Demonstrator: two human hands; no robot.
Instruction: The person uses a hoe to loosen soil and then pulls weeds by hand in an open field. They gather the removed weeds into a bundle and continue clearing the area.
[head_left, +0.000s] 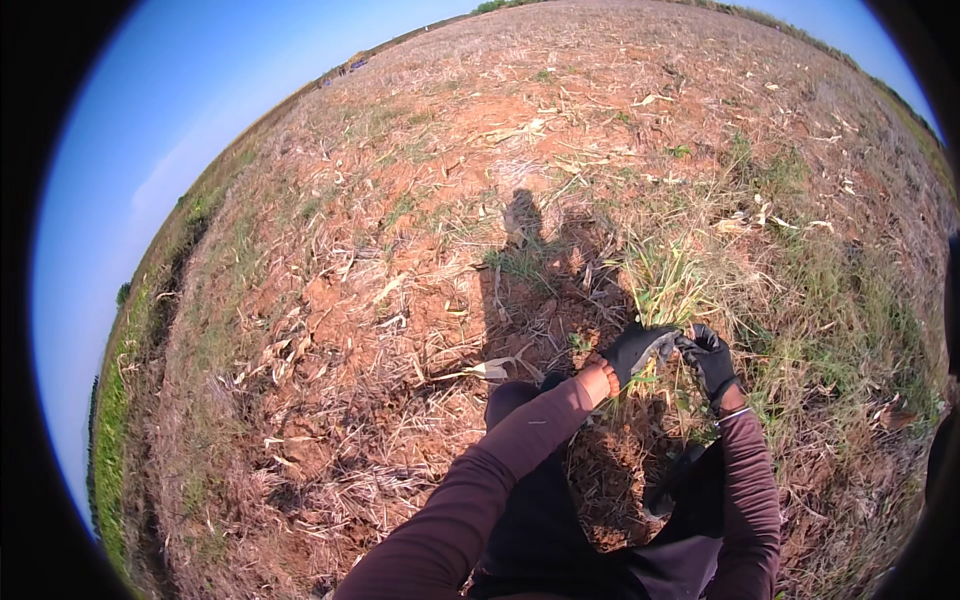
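Observation:
A bunch of green and yellowing grass (667, 289) is held upright in my left hand (639, 351), which wears a black and grey work glove. Its leafy tops fan out above the fist, and shorter stem ends stick out below. My right hand (709, 361), in a dark glove, is at the right side of the bunch with its fingers bent. The right fingertips meet the left ones at the stems; whether they pinch a stalk is hidden. Both hands are low in front of my knees, over reddish soil (611, 457).
Dry corn husks (491, 367) and straw litter lie across the reddish field. Growing grass and weeds (847, 337) stand close on my right. My dark shoe (664, 491) is beneath the right forearm. A green strip (112, 427) borders the field at far left.

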